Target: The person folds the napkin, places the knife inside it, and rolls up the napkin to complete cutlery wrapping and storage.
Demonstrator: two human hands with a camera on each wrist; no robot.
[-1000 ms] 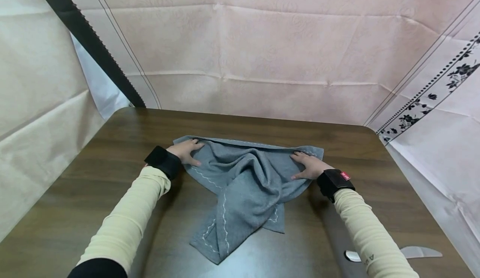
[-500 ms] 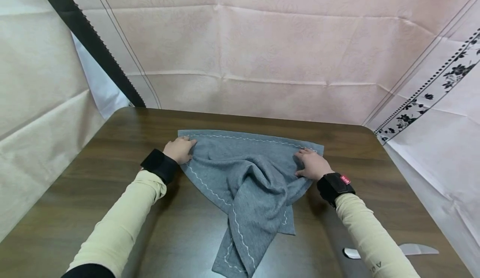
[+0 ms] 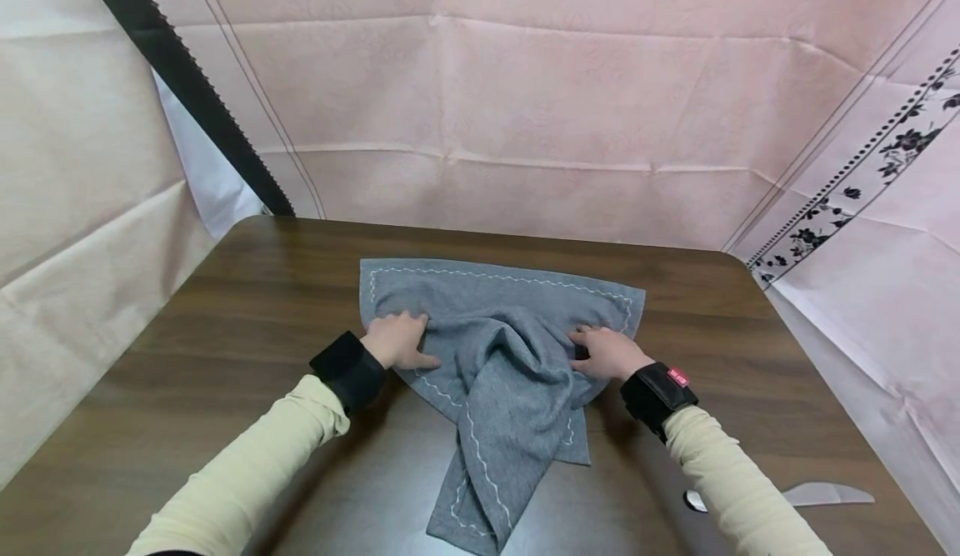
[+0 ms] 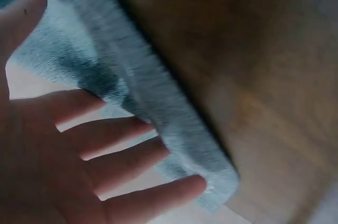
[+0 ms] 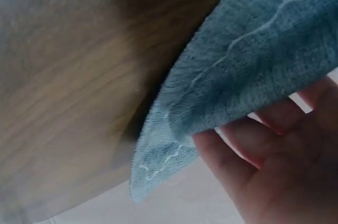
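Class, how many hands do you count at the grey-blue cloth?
2: the left hand touches the cloth on its left side, the right hand on its right side.

No text can be read: 1 small red label (image 3: 678, 377) on the black wristband (image 3: 654, 402), back from the fingers (image 3: 588, 337) of the right hand (image 3: 611, 353), bears pale marks too small to decipher

Cloth (image 3: 517, 398) on table (image 3: 225, 356), knife (image 3: 828, 494) at right, sheet (image 3: 540, 106) behind table.
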